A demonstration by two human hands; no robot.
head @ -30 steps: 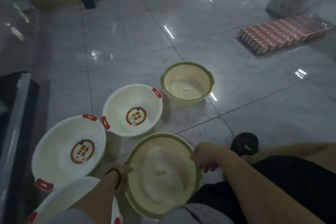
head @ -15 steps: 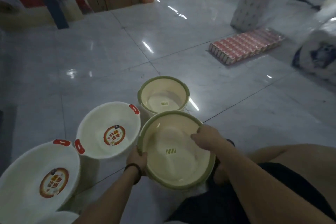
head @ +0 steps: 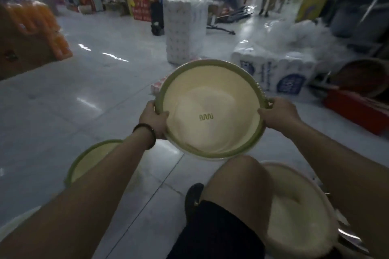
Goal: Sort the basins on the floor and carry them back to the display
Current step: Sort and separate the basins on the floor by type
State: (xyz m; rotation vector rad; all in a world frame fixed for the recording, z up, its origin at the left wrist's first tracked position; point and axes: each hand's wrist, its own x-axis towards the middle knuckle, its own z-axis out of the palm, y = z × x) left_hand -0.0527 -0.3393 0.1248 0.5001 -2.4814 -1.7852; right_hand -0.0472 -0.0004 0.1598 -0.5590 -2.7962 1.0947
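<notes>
Bare floor (head: 73, 101) lies open ahead-left. A paper-roll stack (head: 185, 27) and tissue packs (head: 273, 73) crowd ahead-right; a green-rimmed basin (head: 88, 160) and a pale basin (head: 299, 212) flank the knee (head: 237, 174)

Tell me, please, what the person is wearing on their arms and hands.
No sleeves or gloves show: the left hand and right hand are bare, as are both forearms. A dark band circles the left wrist; the right wrist carries nothing visible.
</notes>
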